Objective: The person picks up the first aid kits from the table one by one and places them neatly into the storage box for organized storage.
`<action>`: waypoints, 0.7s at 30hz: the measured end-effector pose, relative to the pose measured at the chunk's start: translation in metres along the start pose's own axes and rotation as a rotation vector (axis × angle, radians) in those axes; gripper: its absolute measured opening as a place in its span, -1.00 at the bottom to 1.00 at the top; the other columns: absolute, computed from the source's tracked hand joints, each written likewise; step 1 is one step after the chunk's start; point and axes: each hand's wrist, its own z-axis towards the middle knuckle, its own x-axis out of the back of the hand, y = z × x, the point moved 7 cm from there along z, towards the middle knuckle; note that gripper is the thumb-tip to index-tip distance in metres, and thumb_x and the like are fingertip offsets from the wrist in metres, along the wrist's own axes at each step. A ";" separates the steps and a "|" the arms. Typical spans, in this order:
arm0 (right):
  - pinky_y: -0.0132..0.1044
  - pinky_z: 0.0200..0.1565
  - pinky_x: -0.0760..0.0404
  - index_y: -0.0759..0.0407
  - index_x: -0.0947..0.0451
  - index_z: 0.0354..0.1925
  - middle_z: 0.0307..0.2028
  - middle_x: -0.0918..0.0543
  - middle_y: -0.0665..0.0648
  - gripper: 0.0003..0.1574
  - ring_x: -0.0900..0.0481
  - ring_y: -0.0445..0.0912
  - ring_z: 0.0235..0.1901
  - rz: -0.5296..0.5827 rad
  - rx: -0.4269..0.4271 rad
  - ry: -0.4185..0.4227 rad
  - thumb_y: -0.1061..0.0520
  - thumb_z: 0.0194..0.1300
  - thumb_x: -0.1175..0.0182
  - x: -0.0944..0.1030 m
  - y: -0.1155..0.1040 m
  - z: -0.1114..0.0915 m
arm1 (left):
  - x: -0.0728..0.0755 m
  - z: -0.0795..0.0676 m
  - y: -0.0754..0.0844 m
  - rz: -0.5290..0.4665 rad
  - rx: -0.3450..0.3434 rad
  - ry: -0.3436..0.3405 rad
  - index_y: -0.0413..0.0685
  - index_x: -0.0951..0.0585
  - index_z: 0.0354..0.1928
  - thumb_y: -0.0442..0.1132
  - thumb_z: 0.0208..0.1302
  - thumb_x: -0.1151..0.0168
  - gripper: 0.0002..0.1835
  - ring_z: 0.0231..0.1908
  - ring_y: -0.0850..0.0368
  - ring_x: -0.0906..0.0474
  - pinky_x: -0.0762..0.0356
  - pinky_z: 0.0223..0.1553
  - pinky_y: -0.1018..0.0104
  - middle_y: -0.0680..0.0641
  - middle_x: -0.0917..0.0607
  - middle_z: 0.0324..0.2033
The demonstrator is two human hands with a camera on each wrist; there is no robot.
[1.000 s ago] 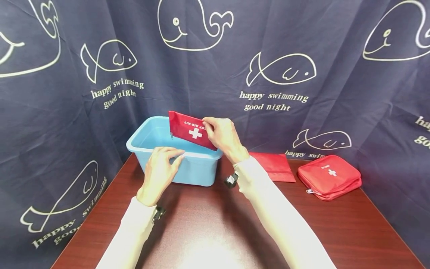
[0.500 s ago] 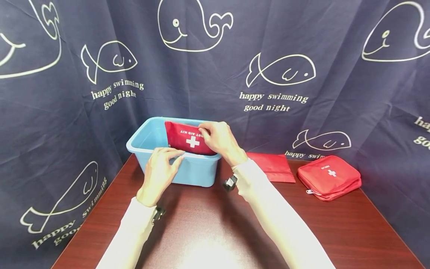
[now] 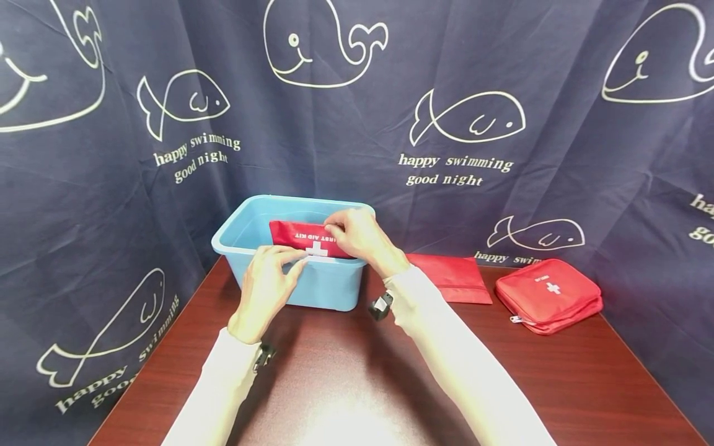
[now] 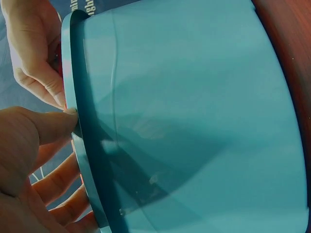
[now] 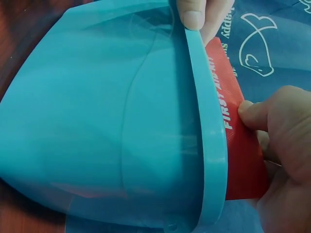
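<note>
Pinches the red FIRST AID KIT pouch (image 3: 290,233) by the upper edge, right of its middle, between thumb and fingers of the right hand (image 3: 362,235), presumably to hold it on edge while partly lowered into the blue bin (image 3: 320,288). Grips the near rim of that bin with the left hand (image 3: 266,282), thumb outside and fingers inside, probably to prevent sliding or tipping. Shows the pouch lettering upside down in the head view, with the upper strip and part of the white cross above the near rim and the lower part hidden behind the near wall; cannot tell whether touching the bottom. In front of the pouch, the left fingertips and the rim, both blocking some of the view. On the table (image 3: 558,365) to the right of the bin, a flat red pouch (image 3: 464,280), left end hidden behind the right sleeve (image 3: 457,353) and wrist. Farther right, just beside that one, a thicker red case (image 3: 549,294) with a white cross and a zipper pull. Behind everything, a dark blue curtain (image 3: 351,136) with whale and fish drawings, seemingly close to the bin
</note>
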 end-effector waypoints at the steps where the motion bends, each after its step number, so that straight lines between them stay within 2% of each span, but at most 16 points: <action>1: -0.29 -0.18 -0.62 0.07 -0.83 -0.23 -0.38 -0.77 -0.01 -0.80 -0.64 -0.14 -0.37 0.004 -0.009 -0.006 0.22 0.36 -0.26 -0.001 0.001 0.000 | 0.000 0.000 0.000 0.000 0.002 -0.001 0.08 -0.83 -0.02 -0.13 0.27 -0.48 -0.75 -0.01 -0.05 -0.60 -0.56 0.03 0.02 0.00 -0.80 -0.10; 5: -0.27 -0.06 -0.65 0.06 -0.84 -0.18 -0.27 -0.81 -0.01 -0.67 -0.70 -0.14 -0.26 0.006 -0.094 0.021 0.30 0.31 -0.17 0.002 0.007 -0.002 | -0.001 0.000 -0.002 -0.009 0.014 -0.009 0.12 -0.84 -0.04 -0.13 0.27 -0.48 -0.77 0.01 -0.03 -0.60 -0.56 0.04 0.02 0.03 -0.80 -0.11; 9: -0.23 -0.05 -0.67 0.04 -0.84 -0.15 -0.21 -0.83 -0.01 -0.63 -0.74 -0.12 -0.18 0.017 -0.187 0.082 0.29 0.27 -0.14 0.012 0.015 -0.005 | -0.001 0.001 -0.003 -0.005 0.025 -0.017 0.14 -0.85 -0.06 -0.12 0.28 -0.48 -0.80 0.02 -0.02 -0.60 -0.57 0.02 -0.01 0.06 -0.80 -0.11; 15: -0.23 -0.16 -0.65 0.03 -0.83 -0.17 -0.26 -0.82 -0.03 -0.62 -0.72 -0.12 -0.27 0.028 -0.188 0.169 0.27 0.23 -0.12 0.034 0.021 -0.011 | -0.002 0.002 -0.004 -0.003 0.030 -0.017 0.15 -0.85 -0.07 -0.11 0.29 -0.47 -0.80 0.01 -0.01 -0.60 -0.57 0.02 0.00 0.06 -0.80 -0.11; 21: -0.22 -0.17 -0.65 0.03 -0.82 -0.12 -0.27 -0.82 -0.04 -0.61 -0.71 -0.18 -0.30 0.060 -0.192 0.270 0.25 0.23 -0.12 0.060 0.032 -0.034 | -0.003 0.001 -0.003 -0.008 0.036 -0.022 0.15 -0.85 -0.07 -0.10 0.29 -0.46 -0.80 0.02 -0.01 -0.60 -0.57 0.02 0.00 0.07 -0.80 -0.11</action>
